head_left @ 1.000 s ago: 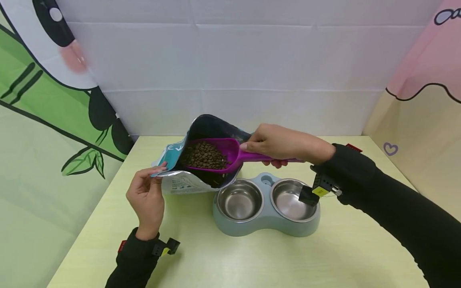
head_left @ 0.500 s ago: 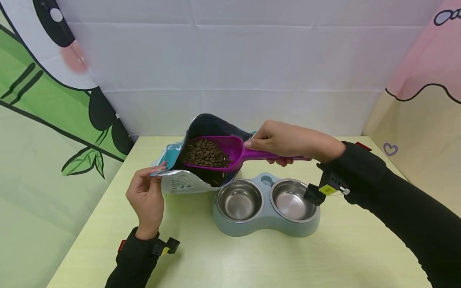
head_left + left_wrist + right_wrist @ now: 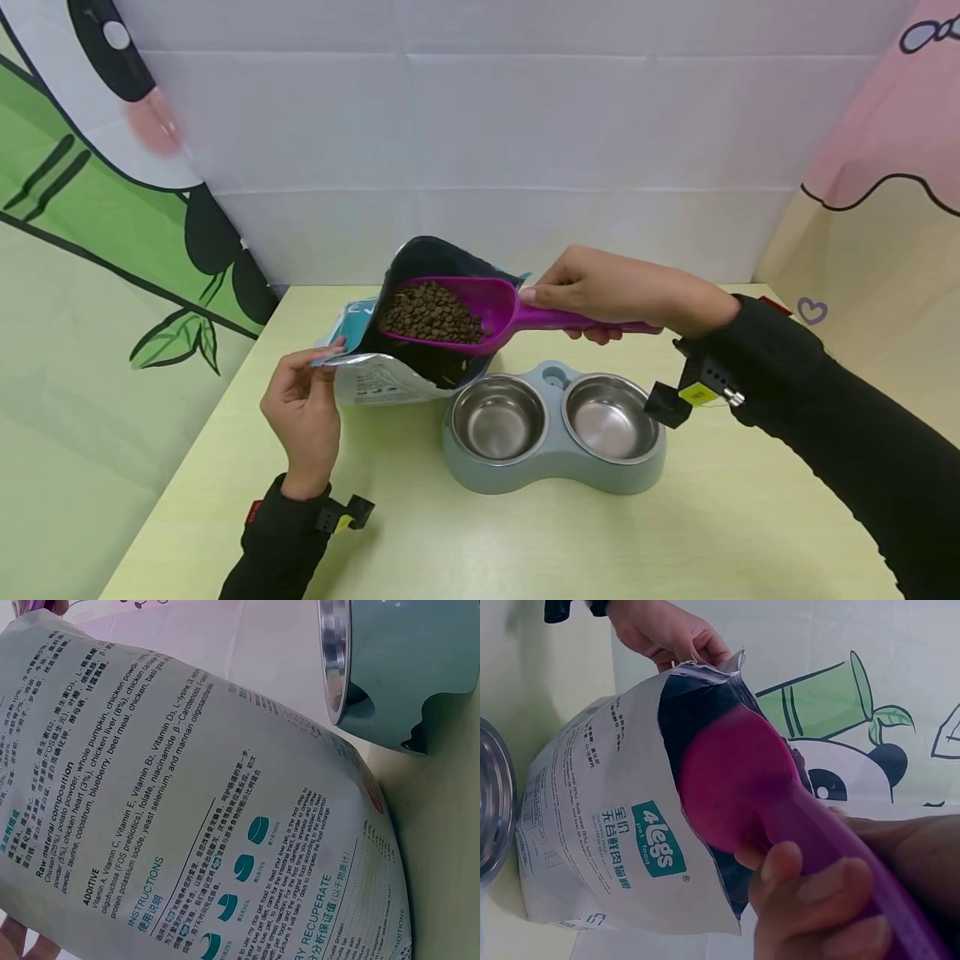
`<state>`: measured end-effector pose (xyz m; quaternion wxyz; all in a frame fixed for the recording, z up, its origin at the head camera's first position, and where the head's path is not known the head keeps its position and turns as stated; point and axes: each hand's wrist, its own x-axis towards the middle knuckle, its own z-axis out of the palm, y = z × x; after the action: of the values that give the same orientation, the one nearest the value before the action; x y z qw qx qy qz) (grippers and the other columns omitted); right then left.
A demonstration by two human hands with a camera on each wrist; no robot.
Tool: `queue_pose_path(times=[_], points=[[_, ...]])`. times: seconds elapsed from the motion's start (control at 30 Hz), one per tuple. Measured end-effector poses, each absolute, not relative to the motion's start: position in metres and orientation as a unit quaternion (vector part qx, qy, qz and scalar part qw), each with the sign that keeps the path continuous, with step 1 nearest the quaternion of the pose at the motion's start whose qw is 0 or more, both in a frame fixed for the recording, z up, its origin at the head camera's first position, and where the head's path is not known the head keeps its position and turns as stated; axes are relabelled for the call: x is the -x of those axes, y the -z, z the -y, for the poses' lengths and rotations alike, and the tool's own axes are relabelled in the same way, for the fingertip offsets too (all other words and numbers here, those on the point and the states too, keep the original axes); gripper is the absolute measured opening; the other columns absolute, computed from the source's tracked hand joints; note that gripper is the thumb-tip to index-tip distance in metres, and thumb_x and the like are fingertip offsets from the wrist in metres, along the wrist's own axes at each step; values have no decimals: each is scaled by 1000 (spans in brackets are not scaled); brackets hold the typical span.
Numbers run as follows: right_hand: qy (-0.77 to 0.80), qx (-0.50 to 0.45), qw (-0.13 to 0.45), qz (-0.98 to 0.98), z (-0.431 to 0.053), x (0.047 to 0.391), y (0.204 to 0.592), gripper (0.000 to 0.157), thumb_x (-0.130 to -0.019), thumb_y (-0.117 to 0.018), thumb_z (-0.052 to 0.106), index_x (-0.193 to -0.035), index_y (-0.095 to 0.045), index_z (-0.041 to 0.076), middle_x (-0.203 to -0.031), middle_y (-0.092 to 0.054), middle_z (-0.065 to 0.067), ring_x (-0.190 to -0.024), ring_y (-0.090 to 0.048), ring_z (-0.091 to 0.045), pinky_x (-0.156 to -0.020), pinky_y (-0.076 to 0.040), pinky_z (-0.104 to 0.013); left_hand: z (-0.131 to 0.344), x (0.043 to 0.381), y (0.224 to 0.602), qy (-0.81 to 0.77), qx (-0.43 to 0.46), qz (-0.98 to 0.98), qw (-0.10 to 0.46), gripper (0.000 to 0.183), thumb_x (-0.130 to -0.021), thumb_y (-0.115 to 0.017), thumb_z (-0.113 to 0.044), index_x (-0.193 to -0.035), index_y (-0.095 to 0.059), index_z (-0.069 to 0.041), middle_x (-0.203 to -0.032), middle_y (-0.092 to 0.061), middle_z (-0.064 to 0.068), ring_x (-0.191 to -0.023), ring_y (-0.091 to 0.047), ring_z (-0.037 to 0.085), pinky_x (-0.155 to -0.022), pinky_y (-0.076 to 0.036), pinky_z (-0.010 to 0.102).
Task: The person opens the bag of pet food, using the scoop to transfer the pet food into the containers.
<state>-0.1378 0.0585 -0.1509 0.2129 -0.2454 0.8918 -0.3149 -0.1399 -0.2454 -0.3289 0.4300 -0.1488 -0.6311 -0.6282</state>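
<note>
My right hand [image 3: 607, 287] grips the handle of a purple scoop [image 3: 498, 310], its fingers curled round it in the right wrist view too. Brown kibble [image 3: 431, 315] fills much of the scoop, which sits at the wide mouth of a pet food bag [image 3: 386, 382]. With thumb and fingers, my left hand [image 3: 306, 408] pinches the left corner of the bag's rim, holding the mouth apart. Printed text covers the bag [image 3: 187, 787] in the left wrist view. The bag's lower part is hidden in the head view.
A blue-grey double feeder [image 3: 555, 467] with two steel bowls stands just right of the bag, below my right hand. Both bowls show bare metal. The pale yellow table [image 3: 420, 550] meets a white backdrop [image 3: 525, 125] behind, with printed cloth at both sides.
My right hand has drawn the scoop slightly right and up, so the kibble in it shows higher in the bag's mouth. The left hand and bag stay nearly still.
</note>
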Motion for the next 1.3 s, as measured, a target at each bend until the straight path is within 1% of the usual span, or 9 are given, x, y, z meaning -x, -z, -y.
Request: queue_pose_path(times=[0.4, 0.83, 1.3], points=[[322, 227, 210, -895, -66, 137, 146, 31, -96, -44, 31, -87, -65, 9, -63, -51, -11, -46, -45, -18, -43, -41, -27, 244, 139, 326, 629, 146, 630, 430, 10, -85, -55, 5, -92, -56, 11, -91, -64, 15, -90, -61, 23, -79, -47, 23], [318, 226, 204, -898, -68, 138, 142, 30, -96, -44, 30, -92, -65, 10, -63, -53, -12, -45, -46, -19, -42, -42, -27, 244, 138, 322, 634, 150, 626, 428, 10, -85, -55, 4, -92, -57, 11, -90, -63, 15, -90, -61, 24, -82, -47, 24], [321, 214, 197, -901, -75, 136, 136, 31, -95, -44, 32, -92, -64, 9, -63, -53, -14, -45, -46, -20, -42, -42, -28, 246, 141, 323, 636, 145, 628, 425, 10, -84, -56, 4, -93, -58, 9, -90, -62, 15, -90, -62, 22, -83, -46, 23]])
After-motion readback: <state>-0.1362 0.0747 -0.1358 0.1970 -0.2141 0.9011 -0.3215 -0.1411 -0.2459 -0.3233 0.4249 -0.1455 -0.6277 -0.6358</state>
